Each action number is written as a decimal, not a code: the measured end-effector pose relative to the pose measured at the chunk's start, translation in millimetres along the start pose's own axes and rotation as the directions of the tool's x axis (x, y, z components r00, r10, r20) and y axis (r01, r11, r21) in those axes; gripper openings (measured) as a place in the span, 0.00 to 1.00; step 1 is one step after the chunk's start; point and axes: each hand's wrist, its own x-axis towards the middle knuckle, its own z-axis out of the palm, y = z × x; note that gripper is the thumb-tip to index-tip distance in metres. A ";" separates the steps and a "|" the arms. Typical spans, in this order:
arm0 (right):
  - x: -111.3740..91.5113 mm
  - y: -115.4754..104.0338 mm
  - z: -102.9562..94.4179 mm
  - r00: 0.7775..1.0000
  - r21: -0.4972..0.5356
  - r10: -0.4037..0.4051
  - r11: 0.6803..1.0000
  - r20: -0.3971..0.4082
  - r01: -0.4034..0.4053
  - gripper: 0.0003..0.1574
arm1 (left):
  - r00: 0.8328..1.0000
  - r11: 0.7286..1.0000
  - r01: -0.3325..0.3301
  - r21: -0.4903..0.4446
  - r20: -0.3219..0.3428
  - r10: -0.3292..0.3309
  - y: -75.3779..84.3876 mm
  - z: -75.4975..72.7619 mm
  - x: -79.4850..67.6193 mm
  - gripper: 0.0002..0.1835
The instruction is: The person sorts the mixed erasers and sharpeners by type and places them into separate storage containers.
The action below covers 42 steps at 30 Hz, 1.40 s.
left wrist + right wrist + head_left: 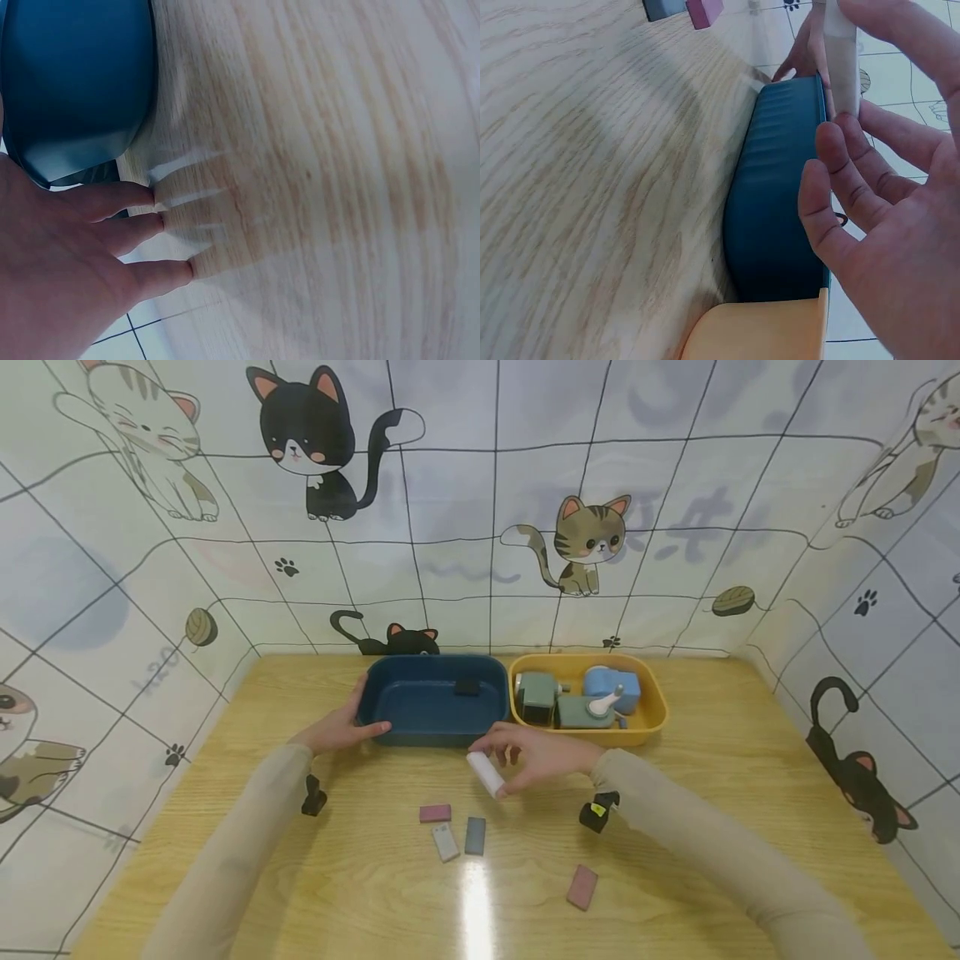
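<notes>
My right hand (536,756) pinches a white rectangular block (486,773) between thumb and fingertips, above the table in front of a dark blue bin (435,739). In the right wrist view the white block (843,67) stands lengthwise between thumb and fingers, its far end cut off by the frame. At the bin's left end, my left hand (341,727) rests against the corner, thumb along the front rim. Its fingers (120,232) look straight and spread in the left wrist view; the thumb is hidden there. A small black block (467,687) lies inside the bin.
A yellow bin (654,733) adjoins the blue one and holds green and blue gadgets, one with a white crank-like part. Before me on the table (360,893) lie a pink block (435,813), a white one (446,842), a grey one (476,836) and another pink block (582,887).
</notes>
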 end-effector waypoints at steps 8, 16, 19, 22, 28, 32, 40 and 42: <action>8.2 -4.1 -2.6 0.999 0.150 0.027 0.988 -0.042 -0.021 0.43 | 1.000 1.000 -0.008 0.001 -0.004 0.008 -0.6 1.4 0.6 0.58; 15.1 -4.8 -6.3 0.996 0.142 0.057 0.989 -0.068 -0.047 0.45 | 1.000 1.000 -0.007 0.002 -0.006 0.007 -3.2 0.8 1.1 0.59; 16.9 -4.8 -8.2 0.996 0.141 0.047 0.989 -0.075 -0.036 0.45 | 1.000 1.000 -0.006 0.004 -0.002 0.006 -2.8 0.7 0.8 0.59; 19.6 -4.8 -9.8 0.996 0.133 0.038 0.991 -0.085 -0.026 0.44 | 1.000 1.000 -0.001 -0.005 0.002 0.001 -0.8 0.1 -0.4 0.59; 24.5 -4.3 -13.2 0.992 0.160 0.081 0.985 -0.093 -0.065 0.45 | 1.000 1.000 0.011 0.006 0.005 -0.011 0.1 -0.7 -0.8 0.59; 27.9 -2.4 -15.5 0.991 0.181 0.095 0.981 -0.097 -0.076 0.45 | 1.000 1.000 0.010 0.009 0.004 -0.010 0.3 -0.4 -1.0 0.59; 35.7 -1.1 -20.4 0.990 0.137 0.088 0.988 -0.113 -0.072 0.44 | 1.000 1.000 0.009 -0.010 0.004 -0.009 1.6 0.1 -0.8 0.59; 38.6 -2.6 -22.3 0.989 0.133 0.095 0.988 -0.112 -0.080 0.45 | 1.000 1.000 0.011 -0.009 0.005 -0.011 1.4 -0.4 -0.9 0.59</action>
